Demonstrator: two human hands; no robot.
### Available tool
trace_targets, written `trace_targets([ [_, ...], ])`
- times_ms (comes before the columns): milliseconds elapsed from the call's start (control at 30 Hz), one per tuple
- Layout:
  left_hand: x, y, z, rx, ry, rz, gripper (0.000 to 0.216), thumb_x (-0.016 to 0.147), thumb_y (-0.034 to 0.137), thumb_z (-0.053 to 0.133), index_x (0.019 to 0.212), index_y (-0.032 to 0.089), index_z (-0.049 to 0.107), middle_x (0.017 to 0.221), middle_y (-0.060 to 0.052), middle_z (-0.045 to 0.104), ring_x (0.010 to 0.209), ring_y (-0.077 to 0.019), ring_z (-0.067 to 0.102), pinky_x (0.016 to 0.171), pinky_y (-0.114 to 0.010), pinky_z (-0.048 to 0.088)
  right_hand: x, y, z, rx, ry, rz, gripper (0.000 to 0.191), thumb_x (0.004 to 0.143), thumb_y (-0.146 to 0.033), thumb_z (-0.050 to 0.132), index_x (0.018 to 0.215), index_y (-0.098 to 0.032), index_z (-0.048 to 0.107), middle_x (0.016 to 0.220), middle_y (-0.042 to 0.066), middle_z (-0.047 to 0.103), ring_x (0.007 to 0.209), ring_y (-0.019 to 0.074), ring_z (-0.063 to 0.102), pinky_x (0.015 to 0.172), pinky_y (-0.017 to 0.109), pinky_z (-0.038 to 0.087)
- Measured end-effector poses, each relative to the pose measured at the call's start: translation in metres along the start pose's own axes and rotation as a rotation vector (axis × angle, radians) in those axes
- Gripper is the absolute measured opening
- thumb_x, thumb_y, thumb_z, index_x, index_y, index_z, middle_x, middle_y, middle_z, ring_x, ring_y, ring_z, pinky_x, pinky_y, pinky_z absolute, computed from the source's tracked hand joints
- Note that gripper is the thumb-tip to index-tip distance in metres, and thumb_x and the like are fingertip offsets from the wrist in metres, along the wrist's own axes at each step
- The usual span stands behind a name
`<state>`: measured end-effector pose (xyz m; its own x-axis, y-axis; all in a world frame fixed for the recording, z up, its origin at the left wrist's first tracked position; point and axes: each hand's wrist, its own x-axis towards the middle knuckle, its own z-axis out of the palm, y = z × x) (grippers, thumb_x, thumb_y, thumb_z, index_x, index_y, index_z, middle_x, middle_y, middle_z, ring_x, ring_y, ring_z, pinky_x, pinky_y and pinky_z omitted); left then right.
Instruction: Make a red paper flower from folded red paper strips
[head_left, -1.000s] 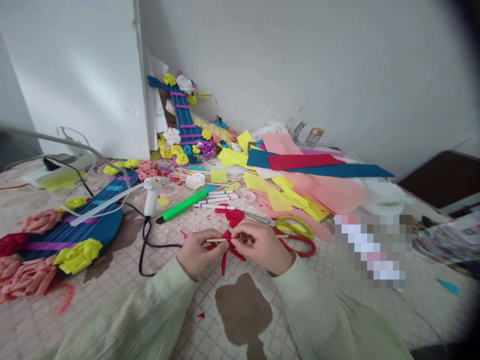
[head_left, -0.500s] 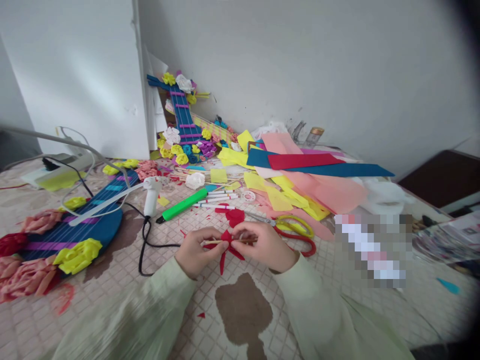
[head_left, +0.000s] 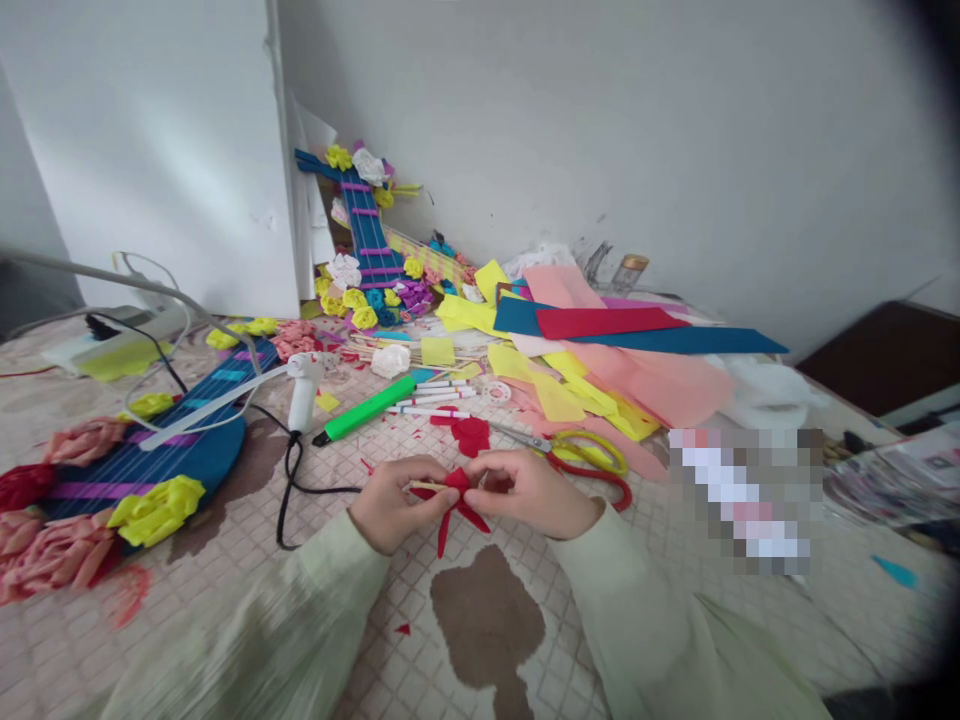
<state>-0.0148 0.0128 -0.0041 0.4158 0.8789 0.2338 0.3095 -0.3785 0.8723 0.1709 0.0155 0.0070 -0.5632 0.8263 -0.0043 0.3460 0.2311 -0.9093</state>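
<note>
Both hands meet over the front middle of the table around a small red crepe paper piece (head_left: 457, 480) with pointed strips hanging down. My left hand (head_left: 401, 505) pinches it from the left, thumb and fingers closed. A thin pale wooden stick (head_left: 427, 487) lies along the left fingers and reaches the red paper. On the other side, my right hand (head_left: 536, 490) has its fingertips closed on the same paper. Just beyond lie more red paper pieces (head_left: 470, 436). Scissors (head_left: 592, 455) with red and yellow handles rest behind the right hand.
At left stand a white glue gun (head_left: 303, 390) with a black cord and a blue guitar shape (head_left: 217, 420) with paper flowers. A green tool (head_left: 367, 411) and several markers (head_left: 431, 411) lie ahead. Coloured paper sheets (head_left: 622, 340) pile up behind, near another decorated guitar (head_left: 367, 235).
My right fingers have shifted slightly on the red paper, and the paper has turned a little, its hanging strips moving left. A brownish stick end beneath the right fingers no longer shows.
</note>
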Motion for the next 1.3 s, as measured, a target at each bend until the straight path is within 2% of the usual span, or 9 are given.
trace_targets([
  [333,-0.0001,0.0031,-0.0008,0.023,-0.026,0.03,0.015,0.071,0.024,0.054,0.065,0.011,0.06,0.062,-0.004,0.059,0.059,-0.0126,0.054,0.055,-0.022,0.042,0.0,0.0014,-0.0026,0.117,-0.061,0.056,0.015,0.072,-0.028,0.055,0.08,-0.016,0.055,0.059,-0.002,0.051,0.052,0.0091,0.049,0.048,0.019,0.037],
  [600,-0.0001,0.0015,-0.0001,0.014,-0.019,0.005,0.016,0.07,0.026,0.055,0.068,0.012,0.062,0.064,-0.005,0.061,0.061,-0.0137,0.055,0.057,-0.023,0.044,0.002,0.0072,0.0015,0.068,0.027,0.036,0.011,0.07,-0.026,0.057,0.074,-0.015,0.055,0.061,-0.002,0.05,0.054,0.0088,0.046,0.05,0.02,0.037],
  [767,0.0,-0.0001,0.0003,0.005,-0.011,-0.038,0.017,0.071,0.027,0.054,0.069,0.012,0.062,0.064,-0.004,0.061,0.061,-0.0134,0.054,0.057,-0.023,0.043,0.0015,0.0015,0.0016,0.056,0.04,0.042,0.011,0.07,-0.026,0.056,0.073,-0.016,0.055,0.059,-0.003,0.05,0.052,0.0079,0.046,0.047,0.018,0.036],
  [967,0.0015,0.0,0.0009,-0.006,0.024,-0.102,0.018,0.071,0.028,0.053,0.069,0.012,0.061,0.066,-0.005,0.061,0.061,-0.0139,0.055,0.057,-0.023,0.043,0.0014,-0.0018,0.0042,0.03,0.198,-0.014,0.018,0.068,-0.024,0.059,0.082,-0.017,0.05,0.072,-0.002,0.054,0.056,0.0079,0.05,0.05,0.018,0.039],
  [1100,0.001,-0.0021,0.0004,0.022,0.018,-0.024,0.015,0.072,0.025,0.052,0.07,0.012,0.06,0.068,-0.005,0.061,0.065,-0.0146,0.056,0.061,-0.024,0.044,0.0023,0.0015,0.0047,0.028,0.137,0.014,0.02,0.07,-0.025,0.057,0.089,-0.016,0.055,0.07,-0.001,0.055,0.059,0.0089,0.049,0.053,0.019,0.039],
  [1300,-0.0003,-0.0031,-0.0003,0.065,-0.023,0.062,0.015,0.074,0.025,0.05,0.07,0.013,0.059,0.069,-0.005,0.06,0.066,-0.0146,0.055,0.062,-0.024,0.043,0.0025,0.0007,0.0024,-0.005,0.077,-0.026,0.009,0.07,-0.023,0.056,0.074,-0.016,0.055,0.067,-0.003,0.049,0.054,0.0065,0.042,0.047,0.017,0.033],
])
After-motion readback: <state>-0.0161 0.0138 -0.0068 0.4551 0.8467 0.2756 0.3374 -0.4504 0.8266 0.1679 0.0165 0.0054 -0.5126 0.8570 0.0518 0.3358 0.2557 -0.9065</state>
